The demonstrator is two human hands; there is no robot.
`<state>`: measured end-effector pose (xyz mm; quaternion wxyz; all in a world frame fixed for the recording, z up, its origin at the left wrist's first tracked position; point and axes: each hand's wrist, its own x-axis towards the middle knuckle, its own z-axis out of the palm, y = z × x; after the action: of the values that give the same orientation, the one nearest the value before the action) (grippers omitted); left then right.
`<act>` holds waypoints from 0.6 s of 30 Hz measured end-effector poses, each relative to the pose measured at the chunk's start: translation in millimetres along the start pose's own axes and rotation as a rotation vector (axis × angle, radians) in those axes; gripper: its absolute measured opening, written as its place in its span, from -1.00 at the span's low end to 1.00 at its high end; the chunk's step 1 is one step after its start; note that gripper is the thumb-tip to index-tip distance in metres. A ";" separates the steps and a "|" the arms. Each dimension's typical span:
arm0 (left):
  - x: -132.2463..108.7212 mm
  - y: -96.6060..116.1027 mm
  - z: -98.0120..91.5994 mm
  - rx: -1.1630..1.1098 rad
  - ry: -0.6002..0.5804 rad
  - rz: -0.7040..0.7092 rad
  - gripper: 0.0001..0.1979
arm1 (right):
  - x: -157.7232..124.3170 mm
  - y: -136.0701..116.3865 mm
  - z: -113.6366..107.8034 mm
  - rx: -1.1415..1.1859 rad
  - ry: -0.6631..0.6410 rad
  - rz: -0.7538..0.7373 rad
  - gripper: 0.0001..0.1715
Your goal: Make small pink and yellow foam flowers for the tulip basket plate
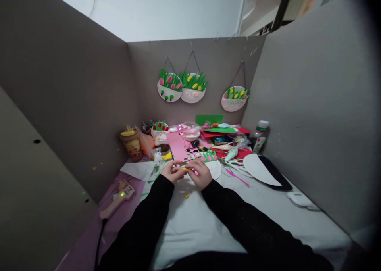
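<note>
My left hand (173,172) and my right hand (200,172) meet over the middle of the table. Between their fingertips is a small yellow piece (185,169), which both hands seem to pinch. Just beyond and partly under my right hand lies a white paper plate (216,170) with green leaves and pink tulip shapes. Small yellow bits (187,196) rest on the white cloth nearer to me.
A glue gun (117,201) with a lit green light lies left. Scissors (236,167), a pink tool (238,177), a half plate (262,170) and a bottle (260,137) are right. Craft supplies crowd the back below hanging plates (193,95). Grey panels (196,56) enclose the table.
</note>
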<state>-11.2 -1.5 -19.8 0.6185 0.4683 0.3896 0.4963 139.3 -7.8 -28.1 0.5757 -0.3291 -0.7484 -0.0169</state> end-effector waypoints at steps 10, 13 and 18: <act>0.2 -0.7 0.1 -0.001 0.003 0.018 -0.36 | -1.6 0.4 0.1 -0.013 -0.051 -0.002 -0.84; -0.3 0.3 0.3 -0.013 0.008 0.000 -0.32 | -1.5 0.0 0.0 -0.017 -0.055 0.005 -0.85; -1.6 1.4 1.1 0.004 0.005 -0.019 -0.33 | -0.9 -0.8 0.2 -0.009 -0.039 -0.002 -0.87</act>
<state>-10.8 -3.2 -18.2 0.6213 0.4646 0.3965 0.4909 138.8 -8.8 -28.7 0.5594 -0.3313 -0.7597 -0.0147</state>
